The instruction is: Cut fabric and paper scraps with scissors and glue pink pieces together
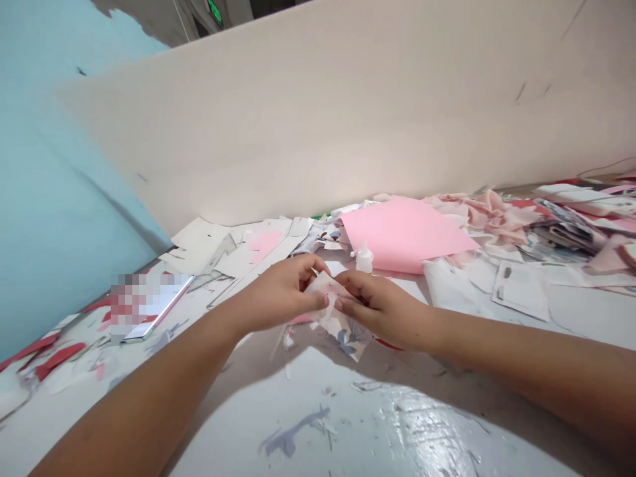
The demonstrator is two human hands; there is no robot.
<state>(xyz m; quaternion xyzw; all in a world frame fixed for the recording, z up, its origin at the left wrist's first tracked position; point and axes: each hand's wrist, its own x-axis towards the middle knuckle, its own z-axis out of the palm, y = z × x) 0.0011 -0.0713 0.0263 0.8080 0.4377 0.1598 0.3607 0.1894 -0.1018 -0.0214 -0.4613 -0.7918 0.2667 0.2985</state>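
Between my two hands is a small piece of whitish, dotted fabric or paper, pinched from both sides. My left hand closes on its left edge, thumb on top. Fingers and thumb of my right hand grip its right side. Just under the hands lies a scrap with blue flowers. A small white squeeze bottle stands upright right behind my right hand. Whether the held piece is cloth or paper I cannot tell.
A large pink sheet lies at the back, with peach fabric and paper scraps to its right. White card pieces are stacked at back left. A phone rests at left near red scraps. A pale panel rises behind.
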